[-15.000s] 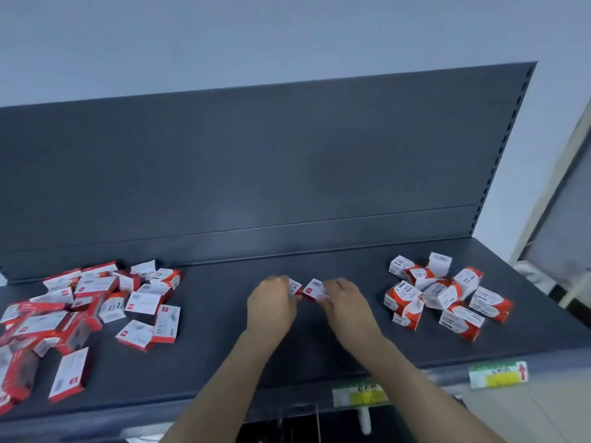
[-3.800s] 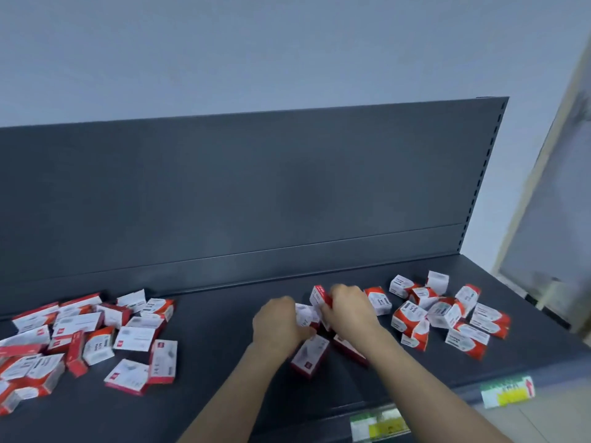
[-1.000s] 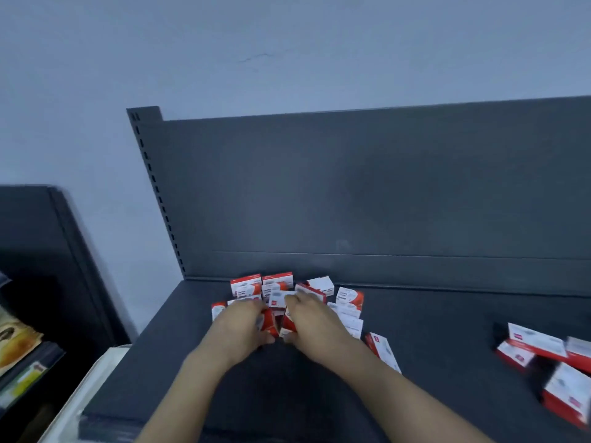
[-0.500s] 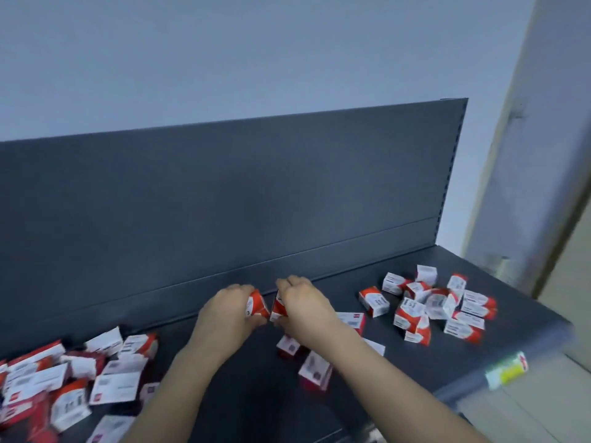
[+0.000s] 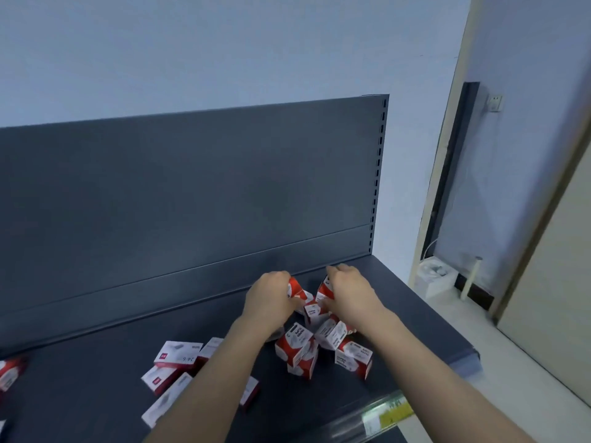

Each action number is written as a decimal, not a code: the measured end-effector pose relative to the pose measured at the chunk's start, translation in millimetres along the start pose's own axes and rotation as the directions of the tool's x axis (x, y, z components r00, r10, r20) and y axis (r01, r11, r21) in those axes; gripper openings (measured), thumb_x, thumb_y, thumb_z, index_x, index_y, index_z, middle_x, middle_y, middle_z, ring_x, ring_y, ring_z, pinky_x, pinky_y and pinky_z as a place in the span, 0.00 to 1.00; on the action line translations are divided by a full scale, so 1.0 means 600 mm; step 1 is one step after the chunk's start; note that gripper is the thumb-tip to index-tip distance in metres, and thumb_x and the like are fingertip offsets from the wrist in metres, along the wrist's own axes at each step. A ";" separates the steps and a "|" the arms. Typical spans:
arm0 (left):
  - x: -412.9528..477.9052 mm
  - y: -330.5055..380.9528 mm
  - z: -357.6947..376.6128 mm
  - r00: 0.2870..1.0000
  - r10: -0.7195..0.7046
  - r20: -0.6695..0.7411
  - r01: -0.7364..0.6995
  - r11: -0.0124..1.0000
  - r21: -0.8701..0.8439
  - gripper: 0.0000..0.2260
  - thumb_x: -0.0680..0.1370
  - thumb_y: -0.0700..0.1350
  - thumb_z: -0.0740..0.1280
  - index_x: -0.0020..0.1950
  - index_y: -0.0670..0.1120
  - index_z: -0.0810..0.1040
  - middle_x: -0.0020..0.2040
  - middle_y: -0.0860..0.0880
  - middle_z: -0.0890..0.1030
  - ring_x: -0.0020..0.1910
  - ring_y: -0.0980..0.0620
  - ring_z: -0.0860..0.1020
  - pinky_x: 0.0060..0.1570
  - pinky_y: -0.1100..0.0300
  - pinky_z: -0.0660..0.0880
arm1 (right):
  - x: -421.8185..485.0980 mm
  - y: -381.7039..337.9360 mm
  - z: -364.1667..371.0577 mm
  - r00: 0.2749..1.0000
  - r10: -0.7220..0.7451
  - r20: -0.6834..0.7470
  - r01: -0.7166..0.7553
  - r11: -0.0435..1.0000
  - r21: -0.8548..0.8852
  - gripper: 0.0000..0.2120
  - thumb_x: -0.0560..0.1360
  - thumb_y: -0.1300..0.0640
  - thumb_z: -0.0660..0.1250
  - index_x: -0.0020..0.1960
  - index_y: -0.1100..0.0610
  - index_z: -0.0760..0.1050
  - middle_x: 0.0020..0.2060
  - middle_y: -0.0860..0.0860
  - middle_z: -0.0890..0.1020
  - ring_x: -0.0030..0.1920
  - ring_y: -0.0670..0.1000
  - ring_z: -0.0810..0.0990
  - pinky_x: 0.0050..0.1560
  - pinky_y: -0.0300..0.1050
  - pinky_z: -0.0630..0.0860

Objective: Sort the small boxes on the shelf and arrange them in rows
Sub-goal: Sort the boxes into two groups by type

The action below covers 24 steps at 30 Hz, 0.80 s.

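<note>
Red-and-white small boxes [image 5: 299,345] are lying heaped on the dark shelf [image 5: 412,327], just before its back panel [image 5: 192,193]. The left hand [image 5: 270,298] is curling round one box [image 5: 295,286]; the right hand [image 5: 351,290] is, seemingly, pinching a second box [image 5: 323,290], both nearer the panel.

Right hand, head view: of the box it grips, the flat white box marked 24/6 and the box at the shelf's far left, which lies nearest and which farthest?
1. Gripped box, in the fingers of the right hand, at the back of the shelf.
2. Flat white box, well to the left, nearer the front.
3. Far-left box, cut by the picture's edge.
</note>
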State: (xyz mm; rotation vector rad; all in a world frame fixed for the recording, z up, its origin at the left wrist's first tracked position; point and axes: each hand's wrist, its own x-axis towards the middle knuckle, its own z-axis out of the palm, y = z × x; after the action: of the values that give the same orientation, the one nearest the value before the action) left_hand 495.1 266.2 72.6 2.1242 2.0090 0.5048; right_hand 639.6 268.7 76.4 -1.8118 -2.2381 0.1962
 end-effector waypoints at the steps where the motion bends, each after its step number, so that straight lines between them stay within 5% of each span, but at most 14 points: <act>1: 0.013 0.007 0.007 1.000 -0.013 -0.002 0.013 1.000 0.002 0.16 0.73 0.52 0.70 0.57 0.46 0.75 0.55 0.48 0.79 0.53 0.49 0.77 0.50 0.56 0.74 | 0.008 0.011 -0.001 1.000 0.011 0.003 -0.011 1.000 0.012 0.19 0.73 0.57 0.68 0.61 0.62 0.70 0.60 0.58 0.74 0.62 0.57 0.72 0.59 0.49 0.72; 8: 0.078 0.031 0.046 0.996 -0.079 0.052 0.077 0.996 0.037 0.13 0.75 0.49 0.69 0.55 0.43 0.75 0.54 0.45 0.78 0.52 0.46 0.78 0.48 0.54 0.75 | 0.045 0.046 0.018 0.994 0.042 0.103 -0.045 0.999 0.029 0.17 0.73 0.56 0.69 0.56 0.64 0.71 0.56 0.59 0.75 0.57 0.58 0.73 0.53 0.48 0.73; 15: 0.095 0.024 0.073 0.979 -0.058 0.197 0.049 0.998 0.049 0.03 0.74 0.42 0.67 0.42 0.43 0.74 0.47 0.44 0.79 0.46 0.46 0.79 0.38 0.57 0.72 | 0.062 0.047 0.028 0.991 0.015 0.135 -0.016 1.000 0.006 0.19 0.73 0.53 0.67 0.58 0.62 0.72 0.56 0.58 0.75 0.59 0.58 0.73 0.56 0.48 0.73; 19: 0.096 0.017 0.073 0.969 -0.003 0.246 -0.001 1.000 0.018 0.10 0.75 0.43 0.64 0.35 0.46 0.68 0.38 0.49 0.73 0.43 0.48 0.76 0.34 0.59 0.67 | 0.066 0.041 0.026 0.986 0.025 0.166 -0.024 1.000 -0.004 0.21 0.73 0.47 0.67 0.58 0.61 0.72 0.56 0.57 0.76 0.58 0.57 0.74 0.54 0.49 0.73; 21: 0.089 0.018 0.059 0.975 0.014 0.223 -0.014 1.000 0.002 0.07 0.77 0.47 0.64 0.45 0.44 0.73 0.45 0.46 0.76 0.49 0.48 0.75 0.40 0.57 0.71 | 0.066 0.036 0.026 0.985 0.023 0.169 -0.023 1.000 -0.001 0.21 0.73 0.46 0.66 0.57 0.61 0.72 0.55 0.57 0.77 0.57 0.57 0.74 0.53 0.49 0.74; 24: 0.076 0.009 0.041 0.998 0.054 0.036 -0.057 0.994 0.092 0.25 0.80 0.53 0.60 0.71 0.39 0.62 0.70 0.42 0.67 0.70 0.46 0.66 0.68 0.55 0.64 | 0.064 0.025 0.024 0.997 -0.018 0.070 0.017 1.000 0.015 0.24 0.76 0.44 0.63 0.62 0.61 0.70 0.61 0.58 0.75 0.62 0.56 0.72 0.59 0.49 0.73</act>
State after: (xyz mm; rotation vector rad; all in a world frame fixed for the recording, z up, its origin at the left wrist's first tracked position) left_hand 510.3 313.6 57.5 2.2326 1.9970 0.3888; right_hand 642.1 310.0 62.8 -1.8036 -2.2930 0.2756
